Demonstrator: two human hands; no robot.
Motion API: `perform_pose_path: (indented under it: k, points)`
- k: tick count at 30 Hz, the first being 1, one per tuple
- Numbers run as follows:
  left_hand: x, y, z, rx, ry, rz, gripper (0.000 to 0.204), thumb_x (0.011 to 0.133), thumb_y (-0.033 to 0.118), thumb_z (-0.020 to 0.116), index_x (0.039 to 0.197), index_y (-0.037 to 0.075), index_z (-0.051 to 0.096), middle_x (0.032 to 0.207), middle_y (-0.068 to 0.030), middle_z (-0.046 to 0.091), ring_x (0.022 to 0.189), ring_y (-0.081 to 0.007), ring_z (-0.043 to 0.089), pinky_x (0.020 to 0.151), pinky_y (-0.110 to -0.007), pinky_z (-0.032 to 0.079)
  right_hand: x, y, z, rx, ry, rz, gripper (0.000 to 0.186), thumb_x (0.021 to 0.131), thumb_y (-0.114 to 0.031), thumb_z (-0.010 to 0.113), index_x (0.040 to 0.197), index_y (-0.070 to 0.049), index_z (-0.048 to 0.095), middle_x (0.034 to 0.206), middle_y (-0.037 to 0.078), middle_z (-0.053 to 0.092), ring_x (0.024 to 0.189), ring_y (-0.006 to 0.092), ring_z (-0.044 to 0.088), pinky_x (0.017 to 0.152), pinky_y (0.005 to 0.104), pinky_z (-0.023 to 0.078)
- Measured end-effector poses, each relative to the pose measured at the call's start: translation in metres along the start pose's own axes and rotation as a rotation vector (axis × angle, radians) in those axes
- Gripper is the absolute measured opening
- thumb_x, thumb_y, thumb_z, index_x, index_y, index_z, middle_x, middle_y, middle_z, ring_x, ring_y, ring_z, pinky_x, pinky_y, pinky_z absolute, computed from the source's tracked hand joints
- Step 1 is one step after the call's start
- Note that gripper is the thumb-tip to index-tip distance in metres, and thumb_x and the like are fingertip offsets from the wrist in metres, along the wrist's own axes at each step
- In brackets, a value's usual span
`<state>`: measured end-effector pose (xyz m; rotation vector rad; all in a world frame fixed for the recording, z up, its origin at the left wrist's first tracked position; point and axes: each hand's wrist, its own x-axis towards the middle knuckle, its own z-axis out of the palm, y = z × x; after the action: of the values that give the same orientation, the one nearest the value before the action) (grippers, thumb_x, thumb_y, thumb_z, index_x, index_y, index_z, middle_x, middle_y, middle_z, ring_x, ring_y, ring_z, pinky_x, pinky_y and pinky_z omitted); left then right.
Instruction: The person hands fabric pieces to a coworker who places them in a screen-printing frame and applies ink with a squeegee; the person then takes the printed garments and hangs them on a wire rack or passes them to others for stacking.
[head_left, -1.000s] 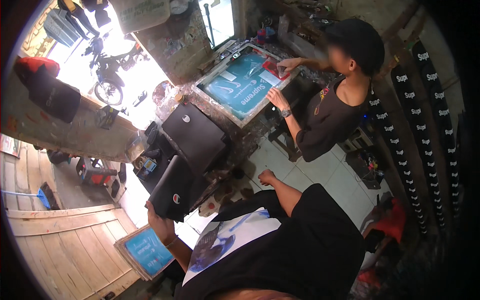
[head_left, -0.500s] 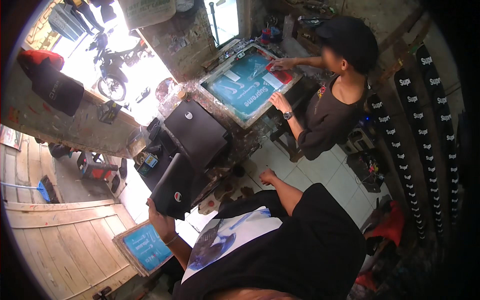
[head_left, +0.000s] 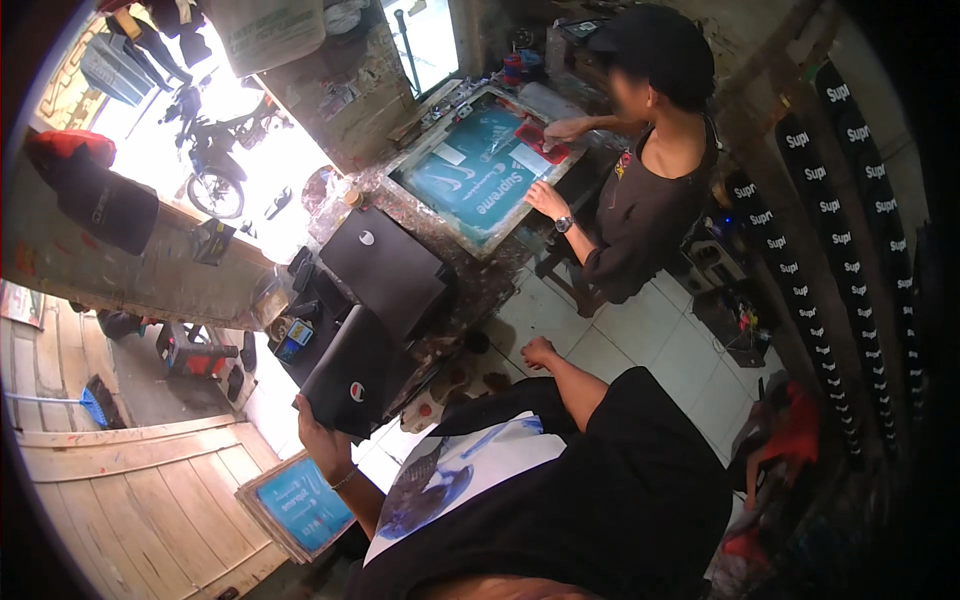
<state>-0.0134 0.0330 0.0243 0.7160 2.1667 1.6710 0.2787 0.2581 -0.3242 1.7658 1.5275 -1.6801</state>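
Observation:
My left hand (head_left: 321, 440) grips the edge of a black fabric piece (head_left: 340, 365) with a small round red-and-white logo, lifted at the near end of the worktable. My right hand (head_left: 537, 353) hangs over the tiled floor with its fingers curled and nothing visible in them. A stack of black pieces (head_left: 385, 280) with a white logo lies just beyond the lifted piece, beside dark objects and a small blue-and-yellow item (head_left: 295, 335).
A co-worker (head_left: 650, 170) in a black cap leans over a turquoise printing screen (head_left: 450, 200) with red ink. A second screen (head_left: 300, 500) stands lower left by wooden boards (head_left: 120, 510). Printed black strips (head_left: 840, 260) line the right. A motorbike (head_left: 215, 170) stands outside the doorway.
The co-worker has shifted leftward and further over the screen, the far hand moving down onto the red ink. My hands and the held piece are nearly unchanged.

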Motion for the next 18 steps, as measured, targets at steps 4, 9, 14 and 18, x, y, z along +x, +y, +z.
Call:
perform_pose_path:
  k: [4, 9, 14, 18]
  points:
    - [0.001, 0.010, 0.004, 0.381, -0.022, 0.169, 0.040, 0.083, 0.021, 0.060, 0.109, -0.008, 0.048, 0.094, -0.0178, 0.057, 0.084, -0.0233, 0.058, 0.079, -0.033, 0.045, -0.007, 0.000, -0.002, 0.098, 0.038, 0.022, 0.019, 0.076, -0.018, 0.057, 0.084, -0.001, 0.063, 0.072, 0.009, 0.065, 0.056, 0.0158, 0.062, 0.048, 0.0294, 0.050]
    - [0.003, 0.011, 0.002, 0.425, -0.036, 0.227, 0.045, 0.082, 0.024, 0.061, 0.109, -0.008, 0.047, 0.093, -0.0191, 0.057, 0.085, -0.0233, 0.058, 0.080, -0.033, 0.045, -0.002, 0.004, -0.001, 0.088, 0.042, 0.049, 0.019, 0.076, -0.017, 0.057, 0.084, -0.001, 0.062, 0.072, 0.009, 0.064, 0.056, 0.0165, 0.062, 0.048, 0.0298, 0.050]
    - [0.002, -0.002, -0.002, -0.146, 0.007, -0.008, 0.038, 0.093, 0.028, 0.045, 0.105, -0.008, 0.049, 0.097, -0.0170, 0.057, 0.088, -0.0209, 0.057, 0.081, -0.031, 0.046, 0.003, -0.003, 0.002, 0.072, 0.035, 0.021, 0.019, 0.076, -0.017, 0.057, 0.084, 0.000, 0.062, 0.073, 0.010, 0.064, 0.056, 0.0170, 0.062, 0.048, 0.0303, 0.051]
    - [-0.005, 0.025, 0.003, -0.188, 0.116, -0.178, 0.039, 0.096, 0.028, 0.036, 0.103, -0.007, 0.049, 0.101, -0.0156, 0.056, 0.089, -0.0197, 0.057, 0.083, -0.031, 0.047, 0.013, -0.005, 0.009, 0.001, -0.006, -0.005, 0.020, 0.076, -0.017, 0.056, 0.084, 0.000, 0.062, 0.074, 0.010, 0.065, 0.057, 0.0167, 0.062, 0.048, 0.0303, 0.051]
